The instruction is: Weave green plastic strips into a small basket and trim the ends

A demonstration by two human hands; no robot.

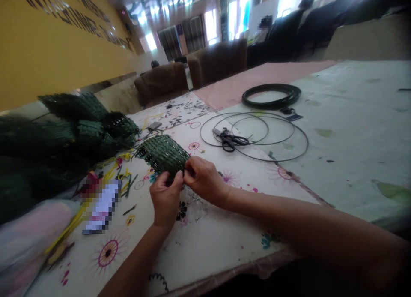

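Observation:
A dark green woven basket [162,153] lies on its side on the flowered tablecloth [205,250]. My left hand [165,194] pinches its near rim between thumb and fingers. Right beside it, my right hand [205,179] is closed on the same rim, its fingers curled in. Whatever strand may be between the fingertips is too small to make out. Beyond my right hand, black-handled scissors [231,140] rest on loose loops of thin green cord [284,157].
A thick dark coil [272,103] lies farther back. Several green woven pieces [93,127] are heaped at the left, near yellow strips [72,222] and a clear plastic bag [41,237]. Green offcuts [130,185] lie scattered on the cloth. Brown chairs [162,82] stand behind the table.

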